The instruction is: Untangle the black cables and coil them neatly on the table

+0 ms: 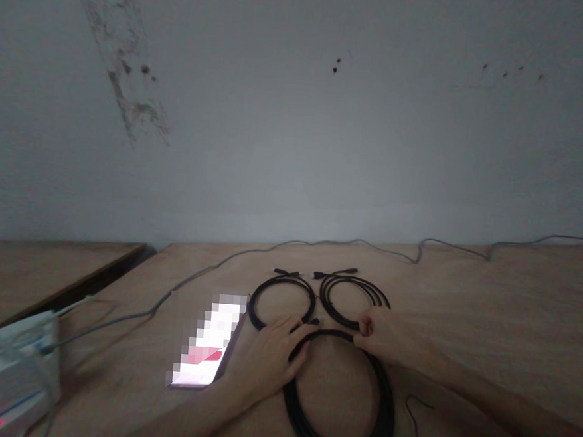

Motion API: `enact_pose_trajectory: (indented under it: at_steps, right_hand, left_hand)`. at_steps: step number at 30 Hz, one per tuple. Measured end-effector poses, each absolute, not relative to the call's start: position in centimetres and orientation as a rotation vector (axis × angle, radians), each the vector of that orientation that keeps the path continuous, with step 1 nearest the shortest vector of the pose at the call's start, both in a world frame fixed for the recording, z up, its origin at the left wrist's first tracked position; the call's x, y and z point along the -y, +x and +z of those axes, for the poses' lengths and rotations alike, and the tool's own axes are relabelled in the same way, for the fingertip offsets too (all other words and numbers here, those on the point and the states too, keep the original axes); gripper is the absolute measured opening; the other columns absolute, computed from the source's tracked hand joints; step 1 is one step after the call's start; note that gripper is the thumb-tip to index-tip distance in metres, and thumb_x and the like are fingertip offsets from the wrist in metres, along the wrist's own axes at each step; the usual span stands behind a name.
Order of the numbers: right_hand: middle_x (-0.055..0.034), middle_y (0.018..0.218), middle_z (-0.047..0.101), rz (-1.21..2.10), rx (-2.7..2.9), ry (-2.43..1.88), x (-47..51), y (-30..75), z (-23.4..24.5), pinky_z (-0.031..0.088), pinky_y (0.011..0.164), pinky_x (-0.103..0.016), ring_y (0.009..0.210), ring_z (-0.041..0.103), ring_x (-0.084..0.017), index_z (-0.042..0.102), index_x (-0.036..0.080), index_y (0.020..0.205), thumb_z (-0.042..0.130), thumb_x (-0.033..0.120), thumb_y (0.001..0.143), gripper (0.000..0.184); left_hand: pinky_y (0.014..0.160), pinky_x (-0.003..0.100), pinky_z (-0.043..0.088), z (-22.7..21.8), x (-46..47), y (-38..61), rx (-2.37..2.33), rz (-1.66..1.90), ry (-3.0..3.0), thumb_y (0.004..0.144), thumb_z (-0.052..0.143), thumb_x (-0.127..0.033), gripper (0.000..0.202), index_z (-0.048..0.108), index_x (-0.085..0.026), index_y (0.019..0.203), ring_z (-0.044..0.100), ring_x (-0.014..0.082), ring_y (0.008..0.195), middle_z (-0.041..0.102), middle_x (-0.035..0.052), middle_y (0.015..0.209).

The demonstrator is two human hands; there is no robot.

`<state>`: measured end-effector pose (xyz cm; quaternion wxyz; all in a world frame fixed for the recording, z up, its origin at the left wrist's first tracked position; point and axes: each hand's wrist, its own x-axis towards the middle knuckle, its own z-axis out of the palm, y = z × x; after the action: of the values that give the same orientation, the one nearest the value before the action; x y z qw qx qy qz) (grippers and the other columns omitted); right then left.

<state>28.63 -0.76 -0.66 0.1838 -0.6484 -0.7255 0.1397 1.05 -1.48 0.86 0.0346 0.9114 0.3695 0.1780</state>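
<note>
A large coil of black cable (388, 412) lies nearest to me on the wooden table. At its upper left, my left hand (272, 357) has its thumb and fingers closed round the cable, with a plug end showing by the fingertips. My right hand (380, 334) is curled at the coil's upper right, its fingertips against the cable and partly hidden. Just beyond are two smaller black cable coils, the left one (252, 302) and the right one (323, 300), their connectors pointing away from me. A short thin black tie (412, 413) rests right of the large coil.
A lit phone (212, 346), its screen blurred out, lies left of my left hand. At the lower left stands a white box-like device (26, 373) with a red light. From it a grey cable (182, 284) runs along the wall (296, 145). Table boards meet at a dark gap (82, 284).
</note>
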Motion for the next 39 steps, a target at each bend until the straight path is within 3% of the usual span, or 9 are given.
enact_pose_trajectory:
  at_steps: [7,12,13,15,19,23,29,33,39]
  right_hand:
    - [-0.0011,0.064,0.067,0.486,2.028,-1.831,0.9,29.0,-0.9,0.033,0.053,-0.023,0.061,0.06,-0.015,0.068,0.019,0.068,0.068,0.03,0.077,0.014]
    - [-0.001,0.066,0.066,0.283,2.363,-1.534,2.1,30.4,0.7,0.038,0.059,-0.025,0.061,0.059,-0.015,0.067,0.018,0.072,0.066,0.025,0.078,0.009]
    - [-0.0012,0.069,0.067,0.261,2.383,-1.501,2.3,30.8,1.0,0.04,0.061,-0.026,0.064,0.059,-0.016,0.067,0.018,0.076,0.067,0.021,0.076,0.003]
    - [-0.0062,0.089,0.07,0.064,2.509,-1.266,2.3,31.8,1.3,0.044,0.07,-0.028,0.079,0.062,-0.019,0.068,0.018,0.095,0.061,0.016,0.082,0.015]
    - [-0.0121,0.109,0.071,-0.503,2.71,-0.7,1.7,33.1,1.0,0.05,0.076,-0.031,0.094,0.064,-0.023,0.064,0.019,0.126,0.05,0.012,0.096,0.034]
    - [-0.0106,0.115,0.074,-0.621,2.77,-0.598,1.2,33.3,0.6,0.054,0.076,-0.031,0.097,0.067,-0.023,0.051,0.019,0.147,0.049,0.014,0.1,0.047]
    - [-0.0104,0.106,0.076,-0.517,2.847,-0.619,0.2,33.1,0.3,0.054,0.081,-0.032,0.094,0.068,-0.023,0.059,0.019,0.138,0.051,0.014,0.101,0.038]
    - [-0.0096,0.095,0.073,-0.381,2.849,-0.817,0.1,32.3,0.2,0.052,0.074,-0.031,0.088,0.068,-0.023,0.069,0.018,0.11,0.055,0.02,0.102,0.016]
    - [-0.009,0.096,0.074,-0.125,2.791,-1.203,1.1,30.2,1.3,0.05,0.073,-0.032,0.084,0.071,-0.023,0.068,0.018,0.099,0.052,0.024,0.102,0.016]
  left_hand:
    - [0.1,0.044,0.053,0.5,1.4,1.0,-1.117,0.554,2.801,0.101,0.053,-0.021,0.036,0.061,-0.028,0.135,0.063,0.0274,0.116,0.068,0.0069,0.122]
    - [0.101,0.045,0.052,0.6,1.4,1.1,-1.124,0.564,2.791,0.1,0.053,-0.02,0.034,0.064,-0.026,0.132,0.063,0.0277,0.116,0.068,0.0075,0.121]
    - [0.101,0.045,0.052,0.7,1.5,1.1,-1.123,0.558,2.791,0.1,0.053,-0.02,0.034,0.063,-0.026,0.132,0.063,0.0277,0.116,0.069,0.0075,0.121]
    - [0.101,0.045,0.053,0.9,1.5,1.2,-1.124,0.545,2.79,0.101,0.053,-0.021,0.035,0.063,-0.027,0.133,0.063,0.0277,0.117,0.068,0.0074,0.121]
    - [0.102,0.045,0.052,0.9,1.5,1.1,-1.109,0.548,2.789,0.101,0.053,-0.021,0.035,0.061,-0.027,0.135,0.063,0.0274,0.118,0.067,0.0071,0.123]
    - [0.1,0.044,0.052,1.0,1.5,1.1,-1.116,0.541,2.783,0.101,0.053,-0.021,0.036,0.062,-0.028,0.134,0.064,0.0267,0.115,0.068,0.0062,0.12]
    - [0.1,0.046,0.053,1.5,1.8,1.3,-1.15,0.527,2.77,0.099,0.054,-0.02,0.036,0.063,-0.027,0.134,0.064,0.028,0.115,0.068,0.0073,0.12]
    - [0.1,0.044,0.053,1.2,1.7,1.2,-1.126,0.547,2.777,0.099,0.054,-0.02,0.035,0.064,-0.027,0.131,0.064,0.027,0.114,0.068,0.0068,0.119]
    - [0.098,0.044,0.053,1.1,1.6,1.2,-1.124,0.536,2.788,0.1,0.053,-0.021,0.035,0.063,-0.027,0.133,0.064,0.0273,0.114,0.068,0.0073,0.119]
